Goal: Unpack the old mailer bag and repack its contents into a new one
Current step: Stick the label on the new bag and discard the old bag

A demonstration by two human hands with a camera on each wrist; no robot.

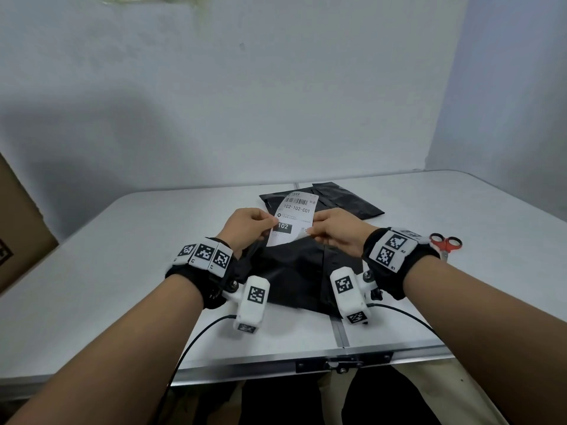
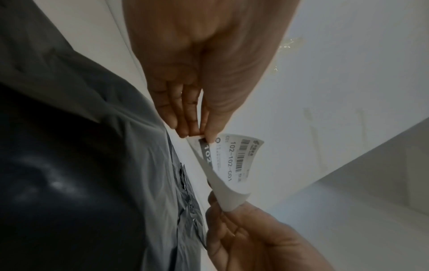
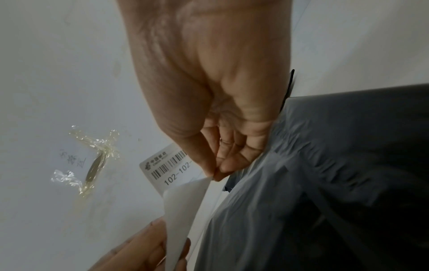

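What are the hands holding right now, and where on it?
Both hold the shipping label: left hand pinches its left edge, right hand its lower right corner.

Pale grey folding table [image 1: 122, 256] with metal centre seam carries: near black plastic mailer bag [image 1: 294, 271], flat black plastic mailer bag [image 1: 343, 200] behind it, red-handled scissors [image 1: 445, 244] at right.

We see the left hand [image 1: 248, 223] and the right hand [image 1: 336, 230] each pinching a side edge of a white label [image 1: 294, 217], which curves up between the fingers. Just below the fingers lies a black bag [image 1: 294, 271] on the table [image 1: 122, 256]. Beyond the fingertips lies another black bag [image 1: 346, 200]. Right of the right wrist sit red scissors [image 1: 446, 243].
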